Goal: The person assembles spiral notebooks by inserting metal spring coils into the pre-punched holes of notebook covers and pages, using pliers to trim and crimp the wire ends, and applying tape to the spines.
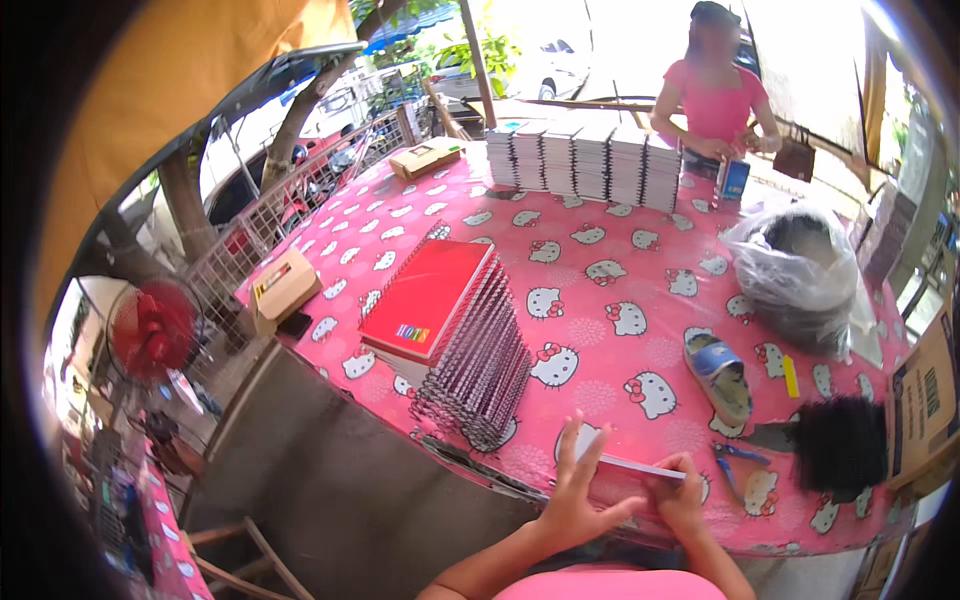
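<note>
At the table's near edge, a thin bundle of sheets (640, 467) shows its white edge; whether it is a whole notebook I cannot tell. My right hand (682, 500) grips its right end between thumb and fingers. My left hand (578, 490) is at its left end, fingers stretched and spread, thumb pointing toward the right hand. Ahead and to the left rises a stack of spiral notebooks (425, 295), red cover on top and dark wire coils facing right. Right of my hands lie blue-handled pliers (738, 465) and a single blue slipper (717, 375).
Black wire coils (842, 447) lie beside a cardboard carton (925, 400) at right. Behind them sits a plastic bag (795, 280) of dark material. Tall notebook stacks (585, 165) line the far edge, near a person in pink (715, 100). A small box (285, 288) and red fan (155, 328) are left.
</note>
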`<state>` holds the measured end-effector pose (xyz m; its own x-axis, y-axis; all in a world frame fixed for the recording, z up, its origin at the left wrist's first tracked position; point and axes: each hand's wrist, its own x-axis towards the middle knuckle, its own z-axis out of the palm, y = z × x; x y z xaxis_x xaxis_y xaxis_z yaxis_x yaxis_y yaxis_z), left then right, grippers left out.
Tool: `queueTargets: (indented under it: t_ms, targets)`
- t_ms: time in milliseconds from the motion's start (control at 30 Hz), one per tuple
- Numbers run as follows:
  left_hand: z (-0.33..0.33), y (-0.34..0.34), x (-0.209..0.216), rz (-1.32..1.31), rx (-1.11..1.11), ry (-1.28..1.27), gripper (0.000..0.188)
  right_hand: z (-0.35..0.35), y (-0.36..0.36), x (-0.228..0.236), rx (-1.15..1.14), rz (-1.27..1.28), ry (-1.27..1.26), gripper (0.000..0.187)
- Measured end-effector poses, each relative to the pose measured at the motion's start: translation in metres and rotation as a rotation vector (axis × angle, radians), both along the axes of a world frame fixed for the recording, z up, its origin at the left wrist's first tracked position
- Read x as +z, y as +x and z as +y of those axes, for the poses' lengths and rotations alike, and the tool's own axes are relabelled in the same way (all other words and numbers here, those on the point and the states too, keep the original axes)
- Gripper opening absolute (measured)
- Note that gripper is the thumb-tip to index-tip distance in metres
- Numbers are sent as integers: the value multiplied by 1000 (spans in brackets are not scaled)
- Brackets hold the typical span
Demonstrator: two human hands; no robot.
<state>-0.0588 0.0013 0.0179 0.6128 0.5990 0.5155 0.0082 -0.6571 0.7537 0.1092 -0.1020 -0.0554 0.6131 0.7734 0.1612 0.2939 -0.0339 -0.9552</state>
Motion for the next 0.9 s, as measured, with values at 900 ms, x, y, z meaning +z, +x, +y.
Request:
queueTargets:
  t_ms: [900]
  targets:
    - [13,16,7,16,-139,256,25,-108,229,16,-525,-871,-869,34]
